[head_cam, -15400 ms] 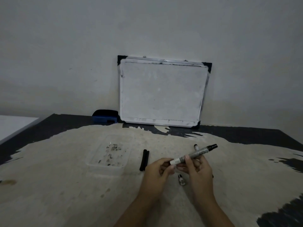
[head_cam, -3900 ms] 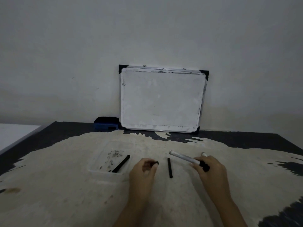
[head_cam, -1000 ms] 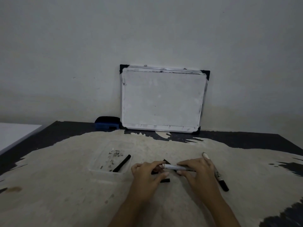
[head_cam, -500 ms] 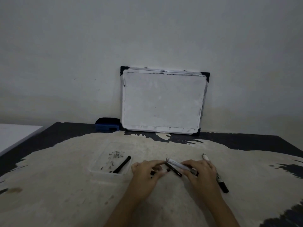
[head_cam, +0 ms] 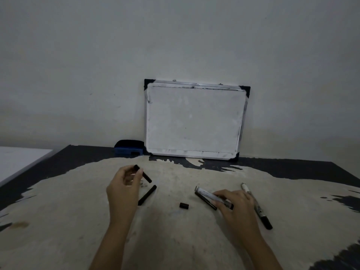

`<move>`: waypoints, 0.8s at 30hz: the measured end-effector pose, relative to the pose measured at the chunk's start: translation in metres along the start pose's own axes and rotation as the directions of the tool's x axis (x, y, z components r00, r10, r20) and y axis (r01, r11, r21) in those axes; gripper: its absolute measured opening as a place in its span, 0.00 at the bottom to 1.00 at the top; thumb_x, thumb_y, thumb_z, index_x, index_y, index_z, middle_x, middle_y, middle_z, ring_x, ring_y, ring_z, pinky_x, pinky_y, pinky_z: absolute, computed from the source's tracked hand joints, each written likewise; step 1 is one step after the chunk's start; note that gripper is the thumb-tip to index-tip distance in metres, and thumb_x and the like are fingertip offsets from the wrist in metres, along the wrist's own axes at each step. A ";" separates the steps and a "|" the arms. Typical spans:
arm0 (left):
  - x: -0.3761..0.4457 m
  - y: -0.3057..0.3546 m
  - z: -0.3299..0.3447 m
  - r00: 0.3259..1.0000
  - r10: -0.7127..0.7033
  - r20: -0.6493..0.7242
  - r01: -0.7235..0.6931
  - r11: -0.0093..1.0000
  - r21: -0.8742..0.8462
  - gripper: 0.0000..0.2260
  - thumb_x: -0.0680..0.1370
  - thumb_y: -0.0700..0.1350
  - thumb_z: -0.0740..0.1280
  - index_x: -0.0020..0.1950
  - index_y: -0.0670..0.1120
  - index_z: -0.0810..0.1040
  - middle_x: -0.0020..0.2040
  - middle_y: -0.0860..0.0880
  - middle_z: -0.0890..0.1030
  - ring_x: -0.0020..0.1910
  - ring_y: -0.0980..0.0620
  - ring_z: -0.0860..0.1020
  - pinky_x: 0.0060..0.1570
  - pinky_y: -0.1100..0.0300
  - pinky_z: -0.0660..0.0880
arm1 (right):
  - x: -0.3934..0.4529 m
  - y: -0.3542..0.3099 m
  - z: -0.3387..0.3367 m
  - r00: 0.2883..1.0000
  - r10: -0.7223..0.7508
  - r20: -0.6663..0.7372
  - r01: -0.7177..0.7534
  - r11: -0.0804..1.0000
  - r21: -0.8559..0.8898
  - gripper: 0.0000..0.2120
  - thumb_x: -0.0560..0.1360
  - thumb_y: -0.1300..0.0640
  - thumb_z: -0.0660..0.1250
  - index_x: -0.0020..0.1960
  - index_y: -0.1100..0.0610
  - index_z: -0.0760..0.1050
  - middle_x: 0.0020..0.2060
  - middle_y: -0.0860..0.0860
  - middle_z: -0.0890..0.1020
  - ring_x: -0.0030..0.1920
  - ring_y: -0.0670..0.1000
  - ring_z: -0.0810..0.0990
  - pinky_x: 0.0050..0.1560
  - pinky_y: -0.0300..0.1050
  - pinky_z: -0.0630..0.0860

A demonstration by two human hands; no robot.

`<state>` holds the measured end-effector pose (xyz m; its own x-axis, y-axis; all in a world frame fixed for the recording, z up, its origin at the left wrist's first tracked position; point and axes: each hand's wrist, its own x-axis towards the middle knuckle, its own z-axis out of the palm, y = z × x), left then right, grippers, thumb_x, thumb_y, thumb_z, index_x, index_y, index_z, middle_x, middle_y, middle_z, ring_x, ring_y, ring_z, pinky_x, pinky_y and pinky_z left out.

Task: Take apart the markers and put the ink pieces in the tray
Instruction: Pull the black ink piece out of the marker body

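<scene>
My left hand pinches a short black ink piece and holds it tilted just above the clear tray, which the hand mostly hides. A second black ink piece lies inside the tray. My right hand grips a silver marker barrel low over the table. Another black ink piece lies right under the barrel. A small black end cap sits loose between my hands. One whole marker lies just right of my right hand.
A small whiteboard leans on the wall at the back. A blue eraser sits to its left. The table is worn beige with black edges, and a white surface adjoins it at far left.
My left hand drew away from the barrel and moved left and up over the tray with an ink piece. The black end cap now lies on the table. My right hand shifted right.
</scene>
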<state>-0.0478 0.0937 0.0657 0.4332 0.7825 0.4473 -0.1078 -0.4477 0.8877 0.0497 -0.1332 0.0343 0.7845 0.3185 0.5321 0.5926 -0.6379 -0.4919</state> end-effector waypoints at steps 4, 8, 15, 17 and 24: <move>-0.002 -0.014 -0.001 0.997 0.002 0.079 -0.015 0.986 0.167 0.06 0.73 0.40 0.70 0.45 0.49 0.74 0.44 0.47 0.81 0.45 0.49 0.80 0.43 0.59 0.76 | 0.000 -0.001 0.000 1.000 -0.003 0.011 0.003 1.000 -0.007 0.06 0.70 0.53 0.70 0.46 0.45 0.80 0.36 0.39 0.78 0.42 0.45 0.72 0.52 0.44 0.57; -0.004 -0.021 0.001 0.989 0.027 0.145 -0.093 0.874 0.476 0.07 0.72 0.44 0.71 0.44 0.50 0.74 0.42 0.47 0.84 0.46 0.50 0.80 0.66 0.49 0.61 | 0.000 -0.001 0.000 0.999 0.011 0.030 -0.011 1.000 -0.005 0.06 0.71 0.52 0.69 0.47 0.44 0.80 0.37 0.39 0.78 0.43 0.44 0.71 0.55 0.45 0.59; -0.005 -0.017 0.006 0.973 0.139 0.183 -0.214 0.835 0.506 0.05 0.74 0.48 0.67 0.49 0.52 0.78 0.47 0.53 0.81 0.52 0.56 0.75 0.66 0.52 0.48 | 0.000 -0.008 -0.002 1.000 0.008 0.016 -0.008 1.000 0.025 0.06 0.71 0.51 0.69 0.47 0.44 0.80 0.37 0.39 0.78 0.41 0.43 0.71 0.57 0.46 0.60; -0.010 -0.004 0.015 0.957 0.204 0.204 -0.266 0.900 0.346 0.06 0.75 0.48 0.66 0.51 0.52 0.78 0.48 0.57 0.79 0.49 0.64 0.71 0.63 0.57 0.52 | 0.000 -0.012 -0.001 1.000 -0.006 -0.013 0.007 0.995 0.097 0.05 0.70 0.50 0.70 0.45 0.43 0.79 0.35 0.38 0.77 0.41 0.39 0.72 0.55 0.48 0.64; -0.050 0.016 0.050 0.851 0.068 0.520 -0.038 0.997 -0.069 0.08 0.74 0.50 0.66 0.52 0.56 0.76 0.48 0.61 0.80 0.48 0.70 0.76 0.47 0.74 0.73 | -0.002 -0.026 0.005 0.999 0.021 -0.032 -0.010 0.958 0.285 0.10 0.67 0.37 0.61 0.44 0.37 0.76 0.38 0.38 0.81 0.44 0.41 0.76 0.52 0.58 0.73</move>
<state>-0.0264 0.0256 0.0518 0.8270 0.4104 0.3844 -0.1854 -0.4463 0.8755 0.0343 -0.1138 0.0424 0.7901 0.2825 0.5440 0.6119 -0.4146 -0.6735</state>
